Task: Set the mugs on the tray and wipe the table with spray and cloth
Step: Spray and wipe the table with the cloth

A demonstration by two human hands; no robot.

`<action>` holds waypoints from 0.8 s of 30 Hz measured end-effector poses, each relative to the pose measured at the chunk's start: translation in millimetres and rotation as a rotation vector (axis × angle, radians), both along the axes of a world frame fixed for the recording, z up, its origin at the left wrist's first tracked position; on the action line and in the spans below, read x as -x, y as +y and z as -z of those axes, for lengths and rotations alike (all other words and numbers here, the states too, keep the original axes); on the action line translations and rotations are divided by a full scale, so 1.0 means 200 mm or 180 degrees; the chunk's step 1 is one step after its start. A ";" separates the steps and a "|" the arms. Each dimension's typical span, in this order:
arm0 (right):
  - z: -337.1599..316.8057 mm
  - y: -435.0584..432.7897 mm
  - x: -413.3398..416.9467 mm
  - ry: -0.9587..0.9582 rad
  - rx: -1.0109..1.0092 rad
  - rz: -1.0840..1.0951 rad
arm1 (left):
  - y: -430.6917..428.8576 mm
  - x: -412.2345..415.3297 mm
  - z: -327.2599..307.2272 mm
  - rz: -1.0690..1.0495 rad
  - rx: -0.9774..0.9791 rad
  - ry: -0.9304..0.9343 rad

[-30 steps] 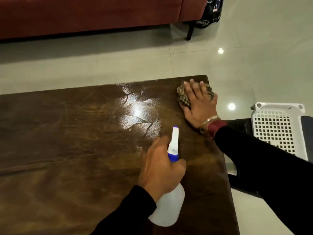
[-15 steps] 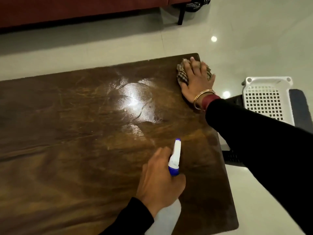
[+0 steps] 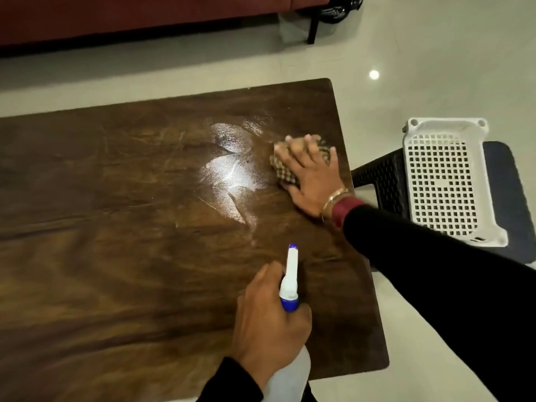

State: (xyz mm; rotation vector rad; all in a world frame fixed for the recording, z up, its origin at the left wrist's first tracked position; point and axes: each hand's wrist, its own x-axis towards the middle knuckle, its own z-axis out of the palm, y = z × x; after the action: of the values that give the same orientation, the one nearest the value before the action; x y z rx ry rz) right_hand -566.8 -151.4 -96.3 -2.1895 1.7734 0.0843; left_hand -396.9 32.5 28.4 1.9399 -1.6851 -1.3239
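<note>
cloth (image 3: 282, 171) slid nearer under right grip (image 3: 311, 177), bottle (image 3: 290, 275) inside left grip (image 3: 269, 317)

Dim indoor light came from overhead; glare shone on the wet tabletop (image 3: 116, 256) near its far right corner, where the wiping hand (image 3: 311, 175) blurred.

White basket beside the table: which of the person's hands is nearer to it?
Right. The right hand presses the cloth at the table's right edge, just left of the white basket; the left hand grips the spray bottle nearer the person, farther left.
</note>
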 end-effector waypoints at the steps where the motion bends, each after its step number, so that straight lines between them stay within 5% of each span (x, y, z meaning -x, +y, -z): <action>1: 0.00 0.12 0.04 -0.0020 0.0049 -0.0226 | 0.02 0.01 0.00 0.0016 -0.0027 0.0007; 8: 0.00 0.12 0.17 -0.0019 -0.0048 0.0550 | 0.18 0.07 -0.01 -0.0021 -0.0117 -0.0034; 14: -0.01 0.63 0.25 -0.0006 0.0059 -0.0537 | 0.32 0.10 0.00 -0.0015 -0.0286 -0.0072; 21: 0.00 0.47 0.15 -0.0102 -0.0049 0.0614 | 0.43 0.08 0.02 0.0171 -0.0241 -0.0054; 24: -0.01 0.66 0.07 -0.0110 0.0016 0.0158 | 0.45 0.09 0.02 0.0109 -0.0177 -0.0055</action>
State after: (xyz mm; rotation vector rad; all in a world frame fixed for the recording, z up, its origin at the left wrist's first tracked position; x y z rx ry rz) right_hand -581.4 -18.6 -94.8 -2.1359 1.8095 0.0306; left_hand -414.5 121.6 24.8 1.9668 -1.7143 -1.3845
